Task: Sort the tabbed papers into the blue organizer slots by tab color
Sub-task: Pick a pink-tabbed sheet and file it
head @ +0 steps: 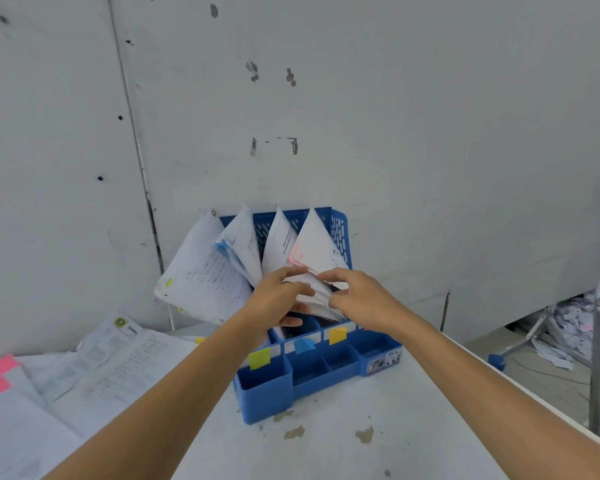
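Our left hand (277, 299) curls round the pink-tabbed papers (314, 251) from nine o'clock while our right hand (359, 297) pinches their edges from three. We judge this squares them to seat in the blue organizer (339, 221), at twelve o'clock against the wall (395, 133). Unsorted papers (84, 375) lie at eight o'clock.

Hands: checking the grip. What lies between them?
Head view: a stack of white papers, standing in the blue organizer, held by the left hand and the right hand.
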